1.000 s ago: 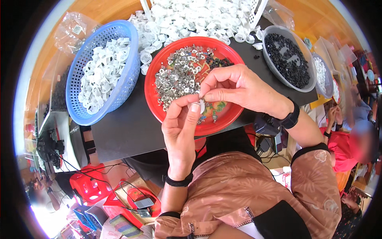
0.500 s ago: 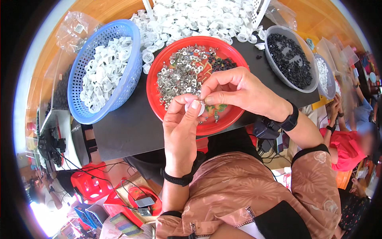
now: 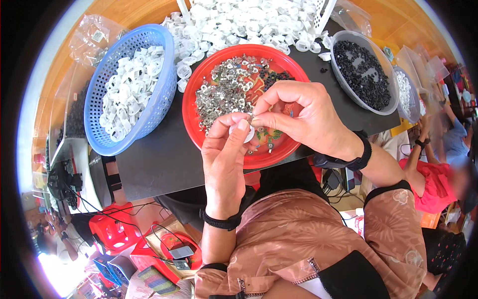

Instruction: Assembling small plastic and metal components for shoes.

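Note:
Between thumb and fingers, my left hand (image 3: 226,149) holds a round white plastic part (image 3: 249,133) above the near side of a red tray (image 3: 191,117). My right hand (image 3: 301,117) is closed in a pinch right at the upper edge of that part; whatever sits between its fingertips is too small to make out. Under both hands, the tray carries a heap of small shiny metal pieces (image 3: 224,92) and, at its far right, a patch of small black pieces (image 3: 276,78). A few loose metal pieces lie near the tray's front.
To the left stands a blue perforated basket (image 3: 167,94) of white plastic parts. More white parts (image 3: 249,22) are piled at the back. At the right, a clear tub (image 3: 391,99) contains small black pieces. Another person in red (image 3: 430,187) sits farther right.
My right hand has shifted slightly, its knuckles a little higher and farther right. The left hand keeps the white part, now tilted slightly differently and a touch farther left.

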Tool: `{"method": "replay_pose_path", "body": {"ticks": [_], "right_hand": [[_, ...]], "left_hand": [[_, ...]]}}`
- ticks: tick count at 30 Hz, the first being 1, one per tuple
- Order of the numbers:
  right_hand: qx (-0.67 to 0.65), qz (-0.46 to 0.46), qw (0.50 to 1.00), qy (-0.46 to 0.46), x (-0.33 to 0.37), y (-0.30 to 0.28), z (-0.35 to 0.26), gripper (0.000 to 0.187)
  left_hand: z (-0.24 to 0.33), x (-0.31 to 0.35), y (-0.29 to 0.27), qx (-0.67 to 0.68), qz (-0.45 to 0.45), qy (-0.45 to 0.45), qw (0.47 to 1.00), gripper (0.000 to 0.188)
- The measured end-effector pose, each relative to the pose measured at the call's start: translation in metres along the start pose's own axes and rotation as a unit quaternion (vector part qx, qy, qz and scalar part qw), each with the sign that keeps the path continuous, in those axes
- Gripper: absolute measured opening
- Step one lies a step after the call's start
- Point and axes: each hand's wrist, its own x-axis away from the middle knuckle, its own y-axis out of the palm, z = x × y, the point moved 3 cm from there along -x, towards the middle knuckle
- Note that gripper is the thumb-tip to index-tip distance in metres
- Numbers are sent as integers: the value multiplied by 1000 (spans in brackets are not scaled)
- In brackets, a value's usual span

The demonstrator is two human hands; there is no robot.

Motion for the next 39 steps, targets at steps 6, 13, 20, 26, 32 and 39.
{"method": "replay_pose_path", "body": {"ticks": [6,13,20,26,32,39], "right_hand": [[41,-1,998,-41,0,4,-7,4],[119,2,986,-118,-3,8,-8,5],[75,29,996,-42,0,6,-5,8],[191,36,974,-115,7,8,-5,9],[270,16,953,-135,12,13,-13,10],[292,2,944,-157,11,14,-13,12]], "left_hand": [[-7,-1,2,40,13,19,999,13],[-7,-2,3,34,21,48,998,13],[-4,2,11,50,20,72,996,31],[-7,0,13,26,-2,89,996,43],[-8,2,12,12,13,92,996,45],[-13,3,7,21,27,100,994,37]]}}
